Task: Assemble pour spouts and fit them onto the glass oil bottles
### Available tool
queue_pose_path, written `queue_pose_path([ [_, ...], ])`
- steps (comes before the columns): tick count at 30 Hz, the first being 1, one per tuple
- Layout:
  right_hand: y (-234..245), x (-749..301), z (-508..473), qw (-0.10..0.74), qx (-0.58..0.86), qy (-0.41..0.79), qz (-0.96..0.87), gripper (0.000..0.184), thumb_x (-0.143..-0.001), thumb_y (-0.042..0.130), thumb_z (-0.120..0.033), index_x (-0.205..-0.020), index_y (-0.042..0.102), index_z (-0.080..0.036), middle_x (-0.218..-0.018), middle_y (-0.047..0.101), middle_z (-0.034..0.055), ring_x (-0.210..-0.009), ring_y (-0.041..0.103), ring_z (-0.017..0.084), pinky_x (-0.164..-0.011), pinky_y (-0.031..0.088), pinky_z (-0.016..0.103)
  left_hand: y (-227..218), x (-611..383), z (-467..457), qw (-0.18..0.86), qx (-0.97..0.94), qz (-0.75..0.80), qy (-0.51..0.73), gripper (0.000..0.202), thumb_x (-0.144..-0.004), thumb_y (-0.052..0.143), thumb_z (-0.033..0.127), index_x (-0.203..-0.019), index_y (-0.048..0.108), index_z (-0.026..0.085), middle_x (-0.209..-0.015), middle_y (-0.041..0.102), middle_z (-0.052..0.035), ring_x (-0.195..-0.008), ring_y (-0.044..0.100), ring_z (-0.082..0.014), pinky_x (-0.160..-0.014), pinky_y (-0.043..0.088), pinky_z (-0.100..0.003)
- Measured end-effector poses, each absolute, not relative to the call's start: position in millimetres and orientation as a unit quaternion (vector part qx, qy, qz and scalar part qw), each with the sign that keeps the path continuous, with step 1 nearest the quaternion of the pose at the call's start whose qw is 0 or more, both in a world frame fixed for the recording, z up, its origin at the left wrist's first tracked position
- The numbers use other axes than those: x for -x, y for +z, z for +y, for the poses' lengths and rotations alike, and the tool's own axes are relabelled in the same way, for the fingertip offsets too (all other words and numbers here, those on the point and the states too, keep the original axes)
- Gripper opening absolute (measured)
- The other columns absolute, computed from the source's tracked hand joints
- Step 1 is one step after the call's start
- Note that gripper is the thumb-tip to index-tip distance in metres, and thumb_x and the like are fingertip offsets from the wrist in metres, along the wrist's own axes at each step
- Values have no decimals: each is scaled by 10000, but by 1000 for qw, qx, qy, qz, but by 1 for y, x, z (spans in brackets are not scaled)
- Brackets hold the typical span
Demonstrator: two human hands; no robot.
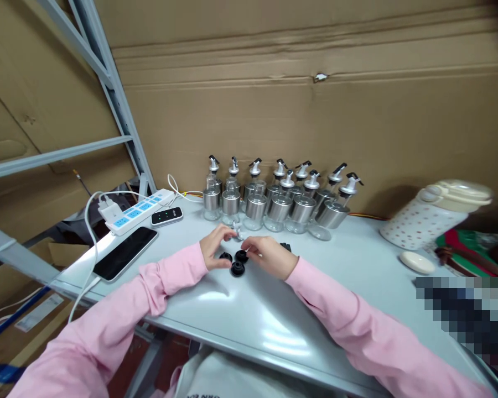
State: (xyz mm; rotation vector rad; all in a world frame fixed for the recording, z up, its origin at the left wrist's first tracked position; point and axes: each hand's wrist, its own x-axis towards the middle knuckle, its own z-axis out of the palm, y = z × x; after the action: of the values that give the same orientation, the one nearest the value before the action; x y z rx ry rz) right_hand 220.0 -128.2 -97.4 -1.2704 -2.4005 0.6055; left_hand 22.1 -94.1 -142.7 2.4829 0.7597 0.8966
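Note:
My left hand (218,247) is over the table with thumb and fingers spread apart around the small black parts, gripping none of them. Three round black stoppers (238,269) sit close together between my hands. The fingers of my right hand (271,256) close in a pinch at the edge of the black stopper (241,256) nearest to it. Just beyond my fingertips lie silver spout pieces (237,230), partly covered. More black pieces (288,246) show behind my right hand. Glass oil bottles with steel sleeves (256,209) stand in rows farther back, several with pouring spouts (348,185).
Left on the table are a phone (126,254), a small device with a display (166,216) and a power strip (139,211) with white cables. At right stand a dotted thermos (429,218) and a cream oval lid (417,262). A cardboard wall (274,116) rises behind the bottles.

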Motion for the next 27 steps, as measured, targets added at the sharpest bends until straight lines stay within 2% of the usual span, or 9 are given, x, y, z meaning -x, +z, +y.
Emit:
queue_pose_path([
  [4,-98,-218,-134,196,423,269,-843,265,-703,425,27,-862,578,-119,-845,684,79,-772,645,147,-699,490,245,-146,-36,-106,196,-906,232,294,836,-553,532,756,-1095,401,133,-988,475,-116,-870,473,-232,-780,411,-368],
  [8,-99,-217,-138,200,397,306,-842,268,-684,417,54,-851,534,-119,-794,687,63,-730,650,130,-692,497,231,-148,-45,-108,148,-926,261,229,549,-567,635,607,-831,461,159,-798,515,-60,-740,483,-209,-702,412,-340],
  [11,-98,-217,-141,204,383,313,-845,228,-697,438,29,-831,531,-131,-791,686,55,-732,647,134,-688,498,237,-148,-47,-108,123,-930,274,210,444,-582,660,519,-766,454,171,-754,519,-44,-706,487,-196,-669,409,-314],
  [15,-96,-217,-143,223,388,294,-844,151,-723,464,-36,-782,550,-145,-704,658,32,-654,620,141,-673,494,271,-149,-44,-106,101,-940,263,192,534,-568,647,585,-830,491,147,-799,542,-74,-739,500,-220,-681,409,-335],
  [17,-95,-220,-138,280,412,258,-827,129,-753,454,-89,-818,548,-150,-735,640,44,-681,604,153,-689,489,300,-150,-40,-105,101,-943,254,188,637,-562,620,650,-923,513,136,-893,553,-103,-809,507,-242,-720,407,-352],
  [21,-86,-241,-110,554,458,45,-694,176,-778,445,-186,-939,512,-163,-943,566,102,-874,554,199,-747,480,352,-150,-31,-107,108,-942,253,190,711,-581,584,691,-1046,520,157,-1001,550,-107,-898,511,-251,-781,391,-362],
  [22,-83,-248,-101,592,462,0,-660,195,-783,432,-195,-960,506,-161,-984,542,115,-933,532,210,-781,474,368,-149,-30,-108,108,-941,255,195,735,-581,576,701,-1068,513,153,-1021,547,-114,-913,513,-255,-794,388,-368],
  [25,-76,-266,-69,628,485,-24,-608,291,-762,468,-250,-1026,480,-127,-1043,520,156,-999,512,239,-814,472,396,-142,-27,-111,93,-937,251,225,787,-603,525,732,-1122,483,141,-1087,524,-141,-984,499,-276,-843,373,-396],
  [27,-74,-273,-50,624,501,10,-600,351,-750,493,-286,-1063,463,-131,-1106,520,170,-1029,516,247,-848,457,412,-134,-28,-114,73,-929,240,273,724,-678,459,713,-1123,473,143,-1096,517,-148,-1001,490,-273,-854,369,-406],
])
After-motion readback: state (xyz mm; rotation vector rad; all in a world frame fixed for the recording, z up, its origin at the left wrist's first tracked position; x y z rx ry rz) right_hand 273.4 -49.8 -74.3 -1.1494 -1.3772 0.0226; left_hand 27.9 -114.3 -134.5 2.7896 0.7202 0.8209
